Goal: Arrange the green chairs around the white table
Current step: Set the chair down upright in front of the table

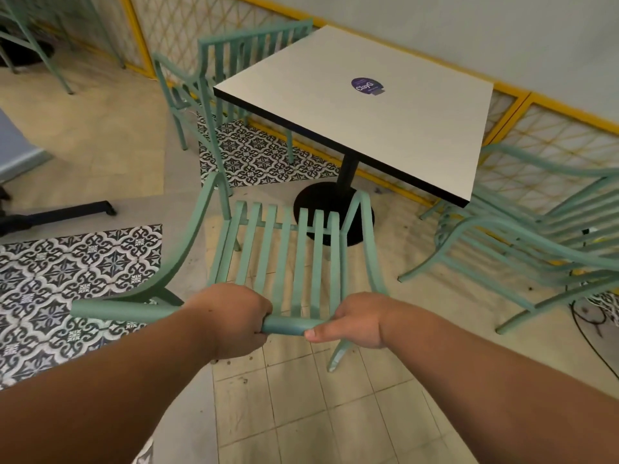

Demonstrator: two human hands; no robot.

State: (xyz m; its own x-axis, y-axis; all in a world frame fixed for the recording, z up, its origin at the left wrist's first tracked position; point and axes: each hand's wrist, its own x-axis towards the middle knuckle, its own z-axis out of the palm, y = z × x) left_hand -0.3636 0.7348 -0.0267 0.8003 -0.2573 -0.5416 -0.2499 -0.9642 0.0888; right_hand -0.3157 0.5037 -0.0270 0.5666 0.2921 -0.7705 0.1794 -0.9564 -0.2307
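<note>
left hand [231, 316], right hand [351, 319]: both curled round top rail [288, 324], lower centre | chair [288, 249]: looks stiff, probably fairly light; rail suits gripping

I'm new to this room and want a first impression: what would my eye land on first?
The left hand and the right hand grip the top rail of a green chair in the foreground, facing a white table at centre. The table carries a round purple sticker. A second chair stands at its far-left side, and more chairs crowd its right.
</note>
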